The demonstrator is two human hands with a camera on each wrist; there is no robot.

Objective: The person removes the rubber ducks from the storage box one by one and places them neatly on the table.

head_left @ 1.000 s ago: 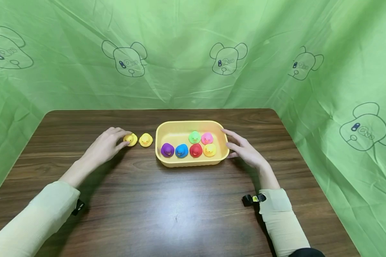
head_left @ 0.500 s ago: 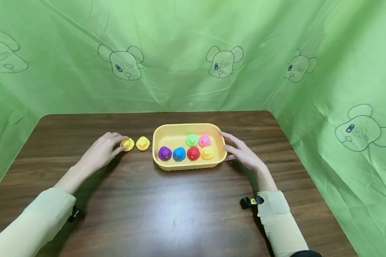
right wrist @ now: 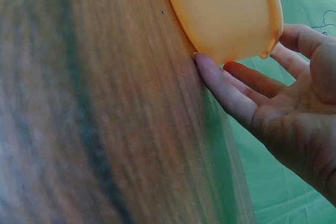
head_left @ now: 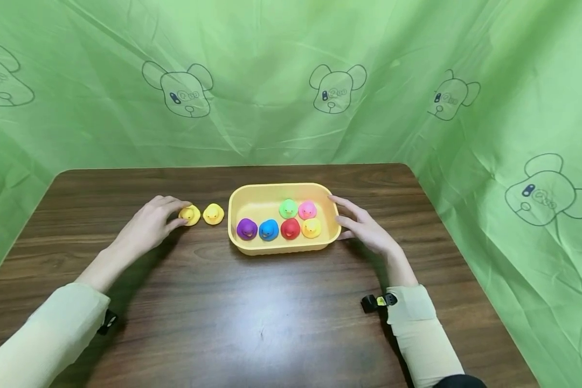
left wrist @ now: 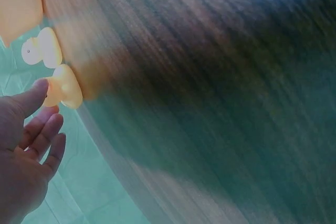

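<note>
At the left, my left hand (head_left: 147,223) pinches a yellow rubber duck (head_left: 189,215) by its head, with the thumb on one side and a finger on the other. In the left wrist view that duck (left wrist: 67,87) sits on the table, and the lower fingers curl loosely beneath it. Another yellow duck (head_left: 213,214) stands between it and the yellow plastic tub (head_left: 252,250). My right hand (head_left: 368,229) rests its fingertips on the tub's right end. From the right wrist, its fingers look relaxed and spread along the tub's end wall (right wrist: 226,19).
Inside the tub, a purple duck (head_left: 247,229), a blue duck (head_left: 269,230), a red duck (head_left: 290,228) and a yellow one form the front row. Behind are a green duck (head_left: 288,208) and a pink duck (head_left: 307,210). Green curtains (head_left: 262,108) surround the wooden table (head_left: 271,312).
The head view has shifted slightly. Both hands, the ducks and the tub keep about the same places relative to one another.
</note>
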